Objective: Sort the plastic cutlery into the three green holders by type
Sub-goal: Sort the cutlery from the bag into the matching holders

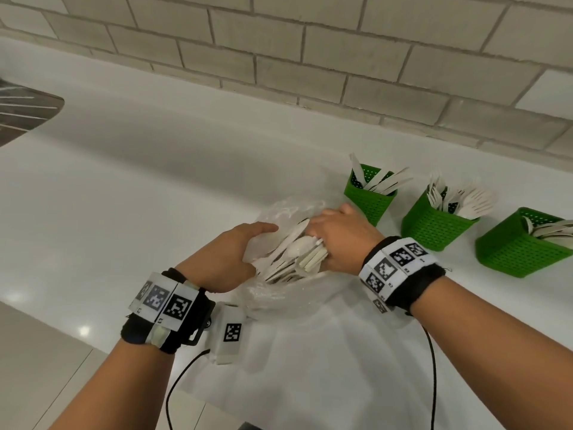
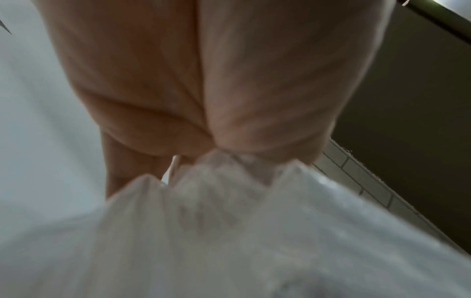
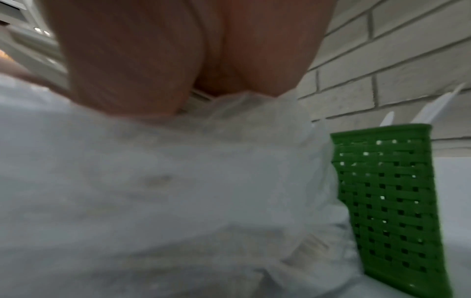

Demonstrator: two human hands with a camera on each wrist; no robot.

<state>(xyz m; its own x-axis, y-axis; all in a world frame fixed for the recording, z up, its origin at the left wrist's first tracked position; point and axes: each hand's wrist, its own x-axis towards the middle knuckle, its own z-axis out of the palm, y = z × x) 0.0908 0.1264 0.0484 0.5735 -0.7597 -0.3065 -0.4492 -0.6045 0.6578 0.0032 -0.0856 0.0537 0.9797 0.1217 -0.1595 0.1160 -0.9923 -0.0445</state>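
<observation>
A clear plastic bag (image 1: 279, 297) of mixed white cutlery (image 1: 291, 252) lies on the white counter (image 1: 139, 187). My left hand (image 1: 229, 256) grips the bag's left edge, and the plastic (image 2: 229, 242) bunches in its palm (image 2: 178, 80). My right hand (image 1: 341, 240) reaches into the bag mouth, fingers curled round a bundle of cutlery handles (image 1: 313, 259). To the right stand three green holders: knives (image 1: 369, 197), forks (image 1: 434, 228), spoons (image 1: 521, 252). The knife holder (image 3: 387, 191) stands just right of the bag (image 3: 178, 181) and my right palm (image 3: 142, 60).
A grey tiled wall (image 1: 310, 51) runs behind the holders. A metal drainer (image 1: 24, 113) sits at the far left. The counter's front edge (image 1: 46, 324) lies at the lower left. Black cables (image 1: 173, 392) hang from both wristbands.
</observation>
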